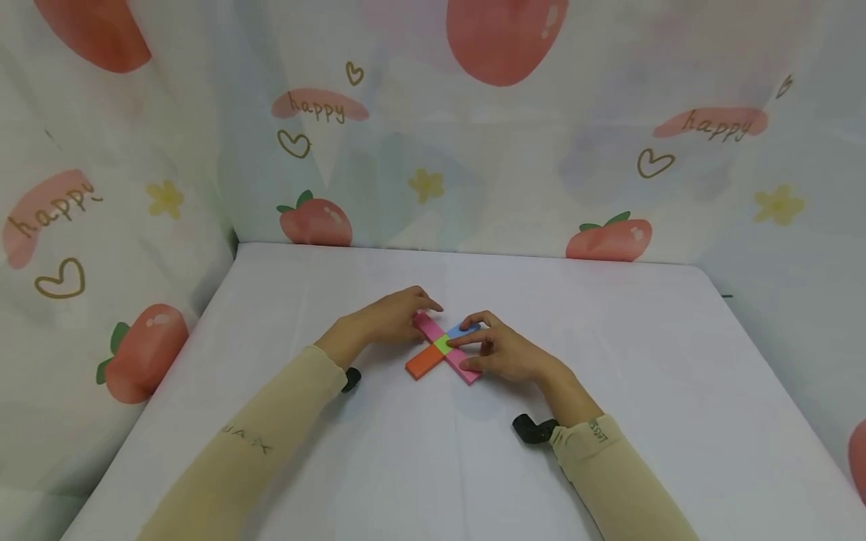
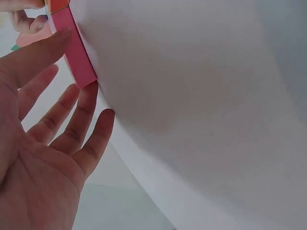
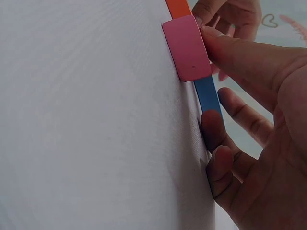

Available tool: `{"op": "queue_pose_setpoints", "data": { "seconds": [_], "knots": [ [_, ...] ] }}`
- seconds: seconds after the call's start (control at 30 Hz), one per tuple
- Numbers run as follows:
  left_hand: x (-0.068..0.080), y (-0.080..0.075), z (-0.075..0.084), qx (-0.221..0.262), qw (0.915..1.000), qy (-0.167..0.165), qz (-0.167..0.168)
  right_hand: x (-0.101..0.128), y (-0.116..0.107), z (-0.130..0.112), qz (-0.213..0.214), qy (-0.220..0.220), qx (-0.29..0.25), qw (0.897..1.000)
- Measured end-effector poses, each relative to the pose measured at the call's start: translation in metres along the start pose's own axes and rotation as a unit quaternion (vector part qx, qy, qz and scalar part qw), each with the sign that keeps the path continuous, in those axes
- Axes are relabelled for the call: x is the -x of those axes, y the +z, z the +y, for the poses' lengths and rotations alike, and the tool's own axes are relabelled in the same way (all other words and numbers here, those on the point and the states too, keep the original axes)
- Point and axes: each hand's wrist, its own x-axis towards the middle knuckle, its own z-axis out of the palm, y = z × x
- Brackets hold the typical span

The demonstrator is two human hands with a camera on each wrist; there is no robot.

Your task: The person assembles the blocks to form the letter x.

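Observation:
Flat coloured blocks lie in a cross on the white table: a green block (image 1: 442,345) at the centre, an orange block (image 1: 425,362), a blue block (image 1: 462,331) and two pink blocks. My left hand (image 1: 395,315) is at the far pink block (image 1: 429,326), its thumb along the side and a fingertip at the end, pinching it lightly. From the right, my right hand (image 1: 507,349) reaches over with fingers spread. Its thumb touches the near pink block (image 3: 188,48), the index fingertip meets the green centre, and other fingers rest by the blue arm.
White cloth covers the table (image 1: 379,466). Behind and at the sides hangs a curtain (image 1: 501,165) printed with fruit, hearts and flowers. Dark wrist devices sit under both cuffs, the right one (image 1: 534,430) close over the cloth.

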Motion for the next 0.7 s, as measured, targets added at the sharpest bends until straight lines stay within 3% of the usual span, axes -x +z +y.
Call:
{"op": "queue_pose_setpoints", "data": {
  "seconds": [0.47,0.7],
  "knots": [
    [0.011,-0.007,-0.014,0.028,0.9994,-0.016,0.014,-0.003,-0.006,0.004,-0.014,-0.015,-0.024,1.000],
    [0.028,-0.012,-0.027,0.038,0.9981,-0.009,0.048,0.001,-0.013,0.006,-0.018,-0.016,-0.061,0.998]
  ]
}}
